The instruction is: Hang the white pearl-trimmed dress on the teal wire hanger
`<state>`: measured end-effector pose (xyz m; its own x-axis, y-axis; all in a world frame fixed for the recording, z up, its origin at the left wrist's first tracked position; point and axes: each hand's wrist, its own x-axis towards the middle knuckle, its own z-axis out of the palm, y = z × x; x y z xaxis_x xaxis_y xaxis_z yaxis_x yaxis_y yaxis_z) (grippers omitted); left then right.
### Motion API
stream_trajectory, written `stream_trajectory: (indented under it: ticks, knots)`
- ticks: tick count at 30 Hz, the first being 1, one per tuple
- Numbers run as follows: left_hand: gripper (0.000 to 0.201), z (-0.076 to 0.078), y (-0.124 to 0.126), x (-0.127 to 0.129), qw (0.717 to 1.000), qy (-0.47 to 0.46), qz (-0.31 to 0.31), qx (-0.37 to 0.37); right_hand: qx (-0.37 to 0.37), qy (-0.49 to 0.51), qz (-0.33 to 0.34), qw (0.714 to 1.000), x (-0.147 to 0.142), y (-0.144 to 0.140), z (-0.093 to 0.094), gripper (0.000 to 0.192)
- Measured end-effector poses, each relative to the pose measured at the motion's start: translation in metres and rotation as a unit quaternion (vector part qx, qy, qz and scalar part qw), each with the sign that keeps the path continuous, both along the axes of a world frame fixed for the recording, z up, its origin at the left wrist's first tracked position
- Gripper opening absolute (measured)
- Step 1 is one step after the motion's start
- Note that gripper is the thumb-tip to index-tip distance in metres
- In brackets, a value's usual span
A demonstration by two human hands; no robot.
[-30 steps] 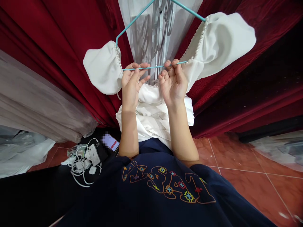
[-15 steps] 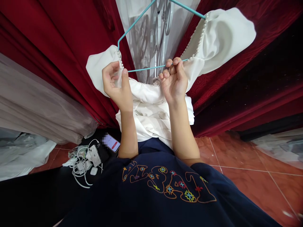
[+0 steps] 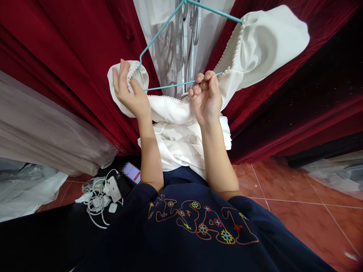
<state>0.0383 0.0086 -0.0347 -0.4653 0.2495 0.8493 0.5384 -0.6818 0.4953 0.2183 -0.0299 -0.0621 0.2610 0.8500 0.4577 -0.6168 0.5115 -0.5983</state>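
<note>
A white satin garment (image 3: 172, 110) with pearl beads along its neckline hangs on a light blue hanger (image 3: 163, 28), its lower folds heaped over my lap. At the left shoulder, my left hand (image 3: 129, 88) has its fingers and thumb about the pearl-edged fabric, near the hanger's left corner. My right hand (image 3: 207, 92) is curled closed, pinching the hanger's bottom bar near its right end. To the right of that hand, the garment's other shoulder stands out wide and puffed, with the hanger's right corner at its pearl edge.
Dark red curtains (image 3: 85, 56) hang on both sides of a grey metal frame (image 3: 187, 49). On the black surface to my left lie a lit phone (image 3: 132, 173), a white tangled cable (image 3: 95, 206) and a white-backed phone (image 3: 113, 189). Red floor tiles (image 3: 297, 185) show at right.
My left hand has moved left and up from the inner neckline corner onto the shoulder fabric, which has turned toward me. My right hand keeps its hold on the hanger bar.
</note>
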Motion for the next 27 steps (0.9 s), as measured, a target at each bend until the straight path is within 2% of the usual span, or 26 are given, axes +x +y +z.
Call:
stream_trajectory:
  ticks: [2,4,7,9,11,14,16,18,20,23,27]
  knots:
    - [0.036,0.004,0.01,-0.012,0.998,-0.029,-0.048,-0.02,-0.005,0.001,-0.005,1.0,0.001,0.0,0.0,0.034]
    - [0.032,0.006,0.021,-0.026,0.995,-0.053,-0.068,-0.053,0.004,0.003,0.0,1.0,0.001,-0.001,0.001,0.032]
    - [0.033,0.002,0.033,-0.05,0.99,-0.098,-0.031,-0.095,0.024,0.011,0.012,1.0,0.001,-0.003,0.003,0.031]
    - [0.032,-0.008,0.036,-0.062,0.986,-0.128,-0.022,-0.108,0.02,0.007,0.01,1.0,0.0,-0.003,0.003,0.032]
    - [0.028,-0.024,0.035,-0.069,0.982,-0.149,-0.056,-0.106,0.016,-0.001,0.01,1.0,0.0,-0.002,0.002,0.03]
    - [0.021,-0.051,0.027,-0.07,0.976,-0.161,-0.104,-0.104,0.015,-0.005,0.002,1.0,-0.001,-0.001,0.0,0.024]
    - [0.019,-0.066,0.02,-0.069,0.974,-0.159,-0.101,-0.126,0.002,-0.013,-0.007,1.0,-0.001,-0.002,0.0,0.027]
    - [0.021,-0.074,0.014,-0.067,0.973,-0.142,-0.101,-0.152,-0.014,-0.031,-0.015,0.999,-0.002,-0.005,0.001,0.032]
    - [0.022,-0.074,0.006,-0.064,0.974,-0.114,-0.125,-0.152,-0.014,-0.043,-0.021,0.999,-0.003,-0.006,0.002,0.032]
    - [0.022,-0.061,-0.006,-0.054,0.972,-0.073,-0.19,-0.121,0.011,-0.027,-0.014,0.999,-0.003,-0.006,0.002,0.027]
    - [0.021,-0.042,-0.021,-0.035,0.946,-0.033,-0.298,-0.124,0.012,-0.022,-0.005,1.0,-0.001,-0.003,-0.001,0.028]
